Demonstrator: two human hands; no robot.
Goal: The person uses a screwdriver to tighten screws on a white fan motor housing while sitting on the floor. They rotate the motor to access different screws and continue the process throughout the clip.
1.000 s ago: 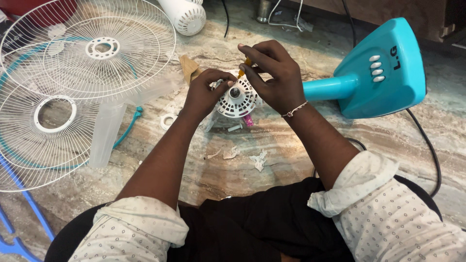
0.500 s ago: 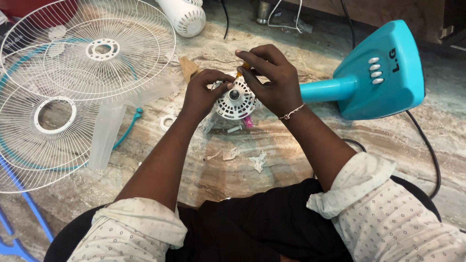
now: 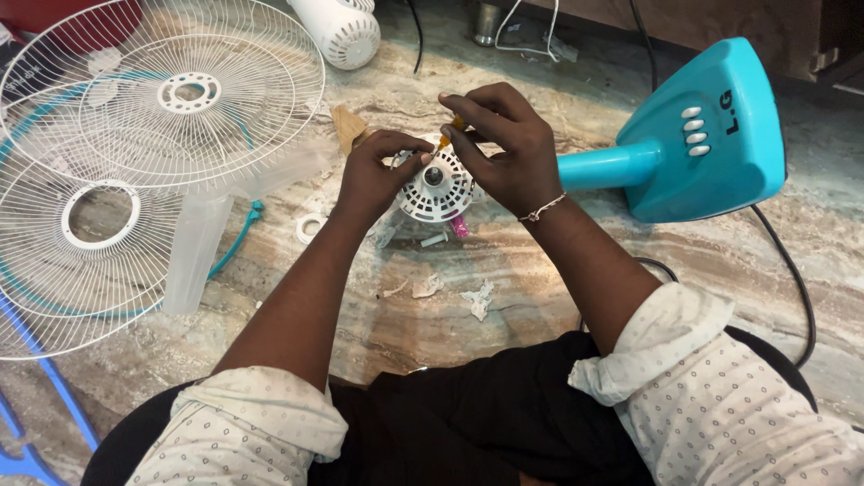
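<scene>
The left hand (image 3: 373, 175) pinches the rim of the white motor housing (image 3: 436, 186), its shaft facing up; the right hand (image 3: 504, 148) clamps a yellow-handled screwdriver (image 3: 447, 139) angled down onto it.

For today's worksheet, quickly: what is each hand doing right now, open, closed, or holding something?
Left hand: closed, gripping the rim of the white fan motor housing.
Right hand: closed, pinching a small orange-handled tool above the housing.

Even bright light, soft shadows, sharp focus, slight edge distortion.
</scene>
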